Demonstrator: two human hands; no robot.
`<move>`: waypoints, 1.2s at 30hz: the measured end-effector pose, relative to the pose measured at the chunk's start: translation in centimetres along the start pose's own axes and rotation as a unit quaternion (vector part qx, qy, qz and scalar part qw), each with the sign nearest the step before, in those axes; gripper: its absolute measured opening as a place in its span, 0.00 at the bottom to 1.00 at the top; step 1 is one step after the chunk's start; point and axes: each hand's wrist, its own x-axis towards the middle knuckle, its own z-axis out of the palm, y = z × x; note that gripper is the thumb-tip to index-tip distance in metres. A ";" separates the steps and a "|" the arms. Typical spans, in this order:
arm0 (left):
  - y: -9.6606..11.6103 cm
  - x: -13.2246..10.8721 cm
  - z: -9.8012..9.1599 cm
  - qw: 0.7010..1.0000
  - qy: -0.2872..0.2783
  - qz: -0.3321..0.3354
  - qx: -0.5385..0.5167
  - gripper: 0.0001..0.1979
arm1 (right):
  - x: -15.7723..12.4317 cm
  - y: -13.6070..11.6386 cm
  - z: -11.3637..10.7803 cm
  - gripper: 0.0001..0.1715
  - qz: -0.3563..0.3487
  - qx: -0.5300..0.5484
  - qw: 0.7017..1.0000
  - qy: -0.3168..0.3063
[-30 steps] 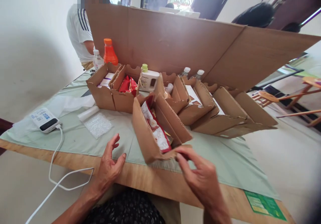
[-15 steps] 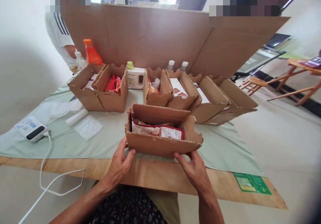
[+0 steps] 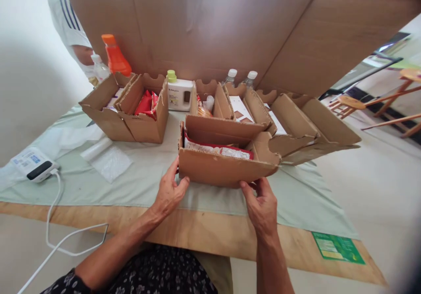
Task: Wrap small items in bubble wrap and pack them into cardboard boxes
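A narrow open-topped cardboard box (image 3: 226,170) is held between my two hands over the front of the table. Inside it lies a red and white packet (image 3: 219,148). My left hand (image 3: 171,188) grips the box's left end, thumb on the front wall and fingers partly hidden behind the corner. Under the lower right edge, my right hand (image 3: 261,202) pinches with its thumb in front and the other fingers beneath. Just behind the held box are a box with a white item (image 3: 241,109) and a box with a bagged snack (image 3: 205,108).
To the left, a cardboard box with red packets (image 3: 148,103) stands near a white jug with a green cap (image 3: 180,93). An orange bottle (image 3: 116,57) is behind. Bubble wrap (image 3: 110,162) and a white cabled device (image 3: 34,164) lie on the cloth. A cardboard panel (image 3: 210,30) rises at the back.
Both hands have carried the cardboard box away from me and slightly right, closer to the row of boxes. The view has tilted down a little.
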 end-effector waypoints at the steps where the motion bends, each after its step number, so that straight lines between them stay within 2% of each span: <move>1: 0.7 -0.2 -0.1 1.000 0.005 0.004 0.000 0.24 | -0.2 -0.6 -0.4 0.21 -0.010 -0.006 1.000 0.009; 4: 2.2 -0.1 -0.2 1.000 0.009 0.022 -0.004 0.27 | 0.2 -1.9 -1.3 0.19 -0.045 -0.009 0.998 0.039; 6: 2.1 0.8 0.1 0.999 0.004 0.034 -0.005 0.31 | 1.0 -1.6 -1.3 0.19 -0.061 0.003 0.997 0.056; 10: -0.3 2.6 1.0 0.999 -0.032 0.025 0.010 0.37 | 2.4 1.0 0.0 0.23 -0.030 0.048 0.998 0.030; 12: -1.6 2.4 1.2 0.998 -0.056 0.013 0.026 0.39 | 2.0 2.1 0.3 0.24 0.002 0.049 0.999 0.011; 15: -2.8 0.0 0.7 0.996 -0.061 0.005 0.057 0.38 | -0.2 2.6 -0.6 0.23 0.033 0.006 0.999 0.007; 20: -3.5 -6.7 -0.6 0.996 -0.042 -0.020 0.081 0.34 | -5.4 2.2 -3.5 0.23 0.058 -0.066 0.996 0.004; 23: -3.2 -8.2 -0.9 0.996 -0.047 -0.037 0.061 0.33 | -6.6 1.9 -4.3 0.24 0.051 -0.078 0.996 0.010; 26: -2.2 -6.1 -0.5 0.998 -0.059 -0.017 0.030 0.34 | -5.2 1.1 -4.2 0.25 0.035 -0.062 0.997 0.011; 30: -1.1 -1.1 0.6 0.997 -0.071 0.030 0.011 0.37 | -1.1 1.1 -2.8 0.26 0.007 -0.021 0.999 0.029; 33: -1.8 0.8 0.8 0.993 -0.088 0.030 0.076 0.41 | 0.6 2.8 -1.9 0.31 0.004 -0.001 1.000 -0.002; 36: -3.4 0.0 -0.1 0.971 -0.091 0.053 0.216 0.42 | -0.1 5.4 -2.4 0.35 0.030 -0.066 0.996 -0.046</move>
